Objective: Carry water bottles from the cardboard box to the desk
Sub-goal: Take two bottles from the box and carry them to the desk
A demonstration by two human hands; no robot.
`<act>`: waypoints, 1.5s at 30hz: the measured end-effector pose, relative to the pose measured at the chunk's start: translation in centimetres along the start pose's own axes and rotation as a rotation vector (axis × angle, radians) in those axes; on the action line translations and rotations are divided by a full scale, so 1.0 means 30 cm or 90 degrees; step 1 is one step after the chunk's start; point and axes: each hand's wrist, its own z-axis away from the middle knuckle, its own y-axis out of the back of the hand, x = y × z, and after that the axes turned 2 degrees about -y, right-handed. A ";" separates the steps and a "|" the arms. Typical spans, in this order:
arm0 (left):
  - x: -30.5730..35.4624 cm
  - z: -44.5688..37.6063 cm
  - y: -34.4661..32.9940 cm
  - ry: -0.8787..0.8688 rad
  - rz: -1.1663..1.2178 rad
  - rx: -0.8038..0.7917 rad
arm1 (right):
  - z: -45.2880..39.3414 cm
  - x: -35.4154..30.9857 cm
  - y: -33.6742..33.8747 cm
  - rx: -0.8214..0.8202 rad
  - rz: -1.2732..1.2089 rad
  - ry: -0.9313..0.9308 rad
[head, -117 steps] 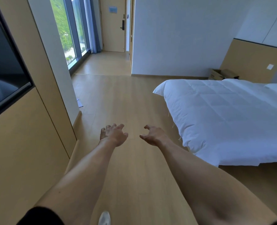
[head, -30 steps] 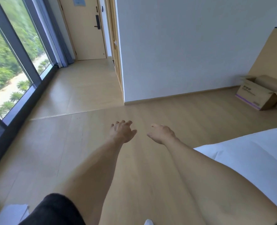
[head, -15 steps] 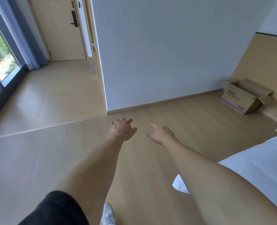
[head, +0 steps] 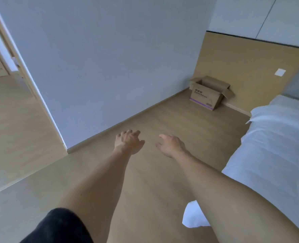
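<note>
Open brown cardboard box [head: 208,92] sits in the corner, well ahead and to the right of both hands; right hand [head: 171,145] nearer, left hand [head: 128,142] alongside, fingers relaxed, holding nothing.

Pale wood floor [head: 162,181] runs across the room, meeting a plain white wall [head: 110,58] with a low skirting along its foot. On the right, a bed [head: 276,146] under white bedding, a tan wall panel [head: 250,67] behind it carrying a white switch plate [head: 280,72]. Far left, a door frame [head: 14,55].
</note>
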 end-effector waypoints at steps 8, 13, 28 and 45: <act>0.069 -0.369 0.021 -0.121 -0.012 -0.021 | -0.256 0.060 0.043 0.016 -0.016 -0.117; 0.124 -0.607 0.035 -0.156 -0.029 -0.022 | -0.486 0.116 0.063 0.015 -0.023 -0.162; 0.391 -1.465 0.218 -0.140 -0.042 -0.025 | -1.309 0.361 0.399 0.004 -0.072 -0.153; 0.960 -2.328 0.147 -0.294 -0.055 -0.062 | -1.990 0.855 0.604 0.038 -0.087 -0.310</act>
